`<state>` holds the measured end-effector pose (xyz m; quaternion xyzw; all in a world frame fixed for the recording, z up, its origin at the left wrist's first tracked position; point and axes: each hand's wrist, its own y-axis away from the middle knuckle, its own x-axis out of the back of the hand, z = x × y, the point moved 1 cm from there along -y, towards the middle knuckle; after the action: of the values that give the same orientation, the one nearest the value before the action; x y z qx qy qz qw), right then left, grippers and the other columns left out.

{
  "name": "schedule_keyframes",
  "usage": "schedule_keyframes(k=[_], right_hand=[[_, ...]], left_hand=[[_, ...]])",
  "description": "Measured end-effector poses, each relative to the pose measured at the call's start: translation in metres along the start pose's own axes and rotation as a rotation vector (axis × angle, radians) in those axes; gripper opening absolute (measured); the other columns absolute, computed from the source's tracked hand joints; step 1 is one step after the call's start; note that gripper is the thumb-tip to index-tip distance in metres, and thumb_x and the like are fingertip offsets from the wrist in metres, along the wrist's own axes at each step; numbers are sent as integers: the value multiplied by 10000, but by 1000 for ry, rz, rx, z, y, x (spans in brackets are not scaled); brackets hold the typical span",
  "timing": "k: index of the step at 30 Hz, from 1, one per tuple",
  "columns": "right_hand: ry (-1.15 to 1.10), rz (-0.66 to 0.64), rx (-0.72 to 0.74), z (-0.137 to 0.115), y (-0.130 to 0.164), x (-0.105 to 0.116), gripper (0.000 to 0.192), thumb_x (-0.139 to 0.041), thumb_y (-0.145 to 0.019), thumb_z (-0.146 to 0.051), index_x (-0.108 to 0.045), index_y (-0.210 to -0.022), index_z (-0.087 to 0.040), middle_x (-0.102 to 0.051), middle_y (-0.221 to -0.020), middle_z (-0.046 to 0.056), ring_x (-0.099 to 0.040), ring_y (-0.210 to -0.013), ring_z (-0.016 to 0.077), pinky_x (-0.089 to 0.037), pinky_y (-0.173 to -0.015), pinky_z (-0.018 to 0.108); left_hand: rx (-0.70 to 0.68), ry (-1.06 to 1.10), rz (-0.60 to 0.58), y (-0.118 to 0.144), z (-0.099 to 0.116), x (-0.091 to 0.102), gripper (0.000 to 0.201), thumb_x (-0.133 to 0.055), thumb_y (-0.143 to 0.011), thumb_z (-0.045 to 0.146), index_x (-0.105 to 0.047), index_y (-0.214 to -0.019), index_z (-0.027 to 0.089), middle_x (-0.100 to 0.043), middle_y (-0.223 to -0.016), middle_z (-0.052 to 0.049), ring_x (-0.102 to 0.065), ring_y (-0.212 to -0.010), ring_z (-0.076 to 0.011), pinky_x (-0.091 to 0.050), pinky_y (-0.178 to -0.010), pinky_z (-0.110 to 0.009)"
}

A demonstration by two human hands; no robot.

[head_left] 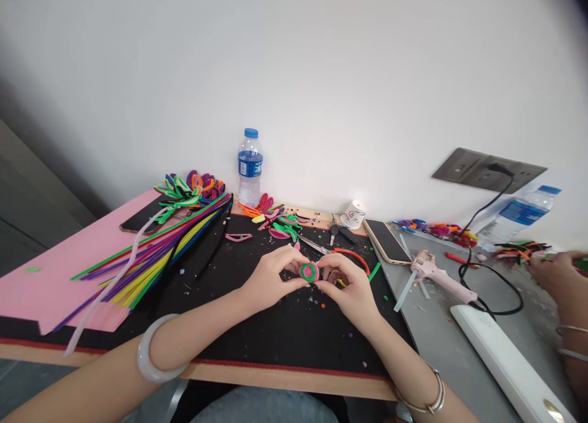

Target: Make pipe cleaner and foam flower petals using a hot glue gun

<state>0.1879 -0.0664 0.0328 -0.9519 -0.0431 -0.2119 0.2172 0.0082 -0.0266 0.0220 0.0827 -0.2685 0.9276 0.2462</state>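
Between the fingertips of both hands is a small round coil of pink and green pipe cleaner (309, 272), its green ring facing me. My left hand (274, 275) pinches it from the left, and my right hand (350, 285) grips its right edge with thumb and fingers. Just behind the hands lie scissors (316, 245) with orange handles, partly covered by my right hand. Bent pink and green pipe cleaner pieces (285, 229) are heaped beyond my left hand. All of this is above a black mat (275, 343).
Long loose pipe cleaners (156, 258) lie on pink card (41, 282) at left. A water bottle (250, 169) stands by the wall. To the right are a paper cup (353, 214), a phone (387, 242), a corded glue gun (443, 277), a white case (500, 362) and another person's hand (549, 273).
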Motion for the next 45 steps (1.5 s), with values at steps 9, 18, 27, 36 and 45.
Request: schedule_keyframes(k=[9,18,27,36,45], right_hand=[[17,30,22,-3,1,1,173,-664,-746,-244,-571,-890,-214,-576,-905,43,-527,-627,119,-472,-515,238],[9,27,20,-2,0,2,159,-650,-761,-224,-563,-893,-215,-560,-914,39,-520,-636,115,-471,-532,238],[15,24,17,-3,0,1,142,-640,-769,-238,-568,-888,-214,-559,-909,41,-523,-631,115,-480,-538,245],[12,21,14,-1,-1,1,156,-653,-759,-226,-556,-880,-214,-559,-915,38,-516,-639,115,-464,-522,236],[2,23,2,1,0,1,210,-658,-745,-193,-555,-926,-221,-552,-915,32,-510,-642,116,-444,-500,225]], left_hand=[[-21,-3,20,0,2,0,159,-641,-742,179,-618,-898,157,-576,-889,-51,-600,-802,-148,-561,-724,-276],[-79,-127,23,1,-1,1,179,-615,-775,186,-637,-952,166,-608,-969,-85,-591,-875,-174,-530,-775,-291],[-163,-271,9,1,7,3,195,-566,-820,202,-581,-1015,192,-650,-978,-57,-591,-911,-165,-462,-864,-290],[-123,-264,17,1,6,3,173,-596,-798,192,-593,-971,186,-652,-941,-46,-603,-846,-154,-477,-801,-263],[-102,-231,19,0,4,2,165,-606,-792,185,-605,-956,182,-646,-945,-53,-603,-864,-153,-492,-822,-275]])
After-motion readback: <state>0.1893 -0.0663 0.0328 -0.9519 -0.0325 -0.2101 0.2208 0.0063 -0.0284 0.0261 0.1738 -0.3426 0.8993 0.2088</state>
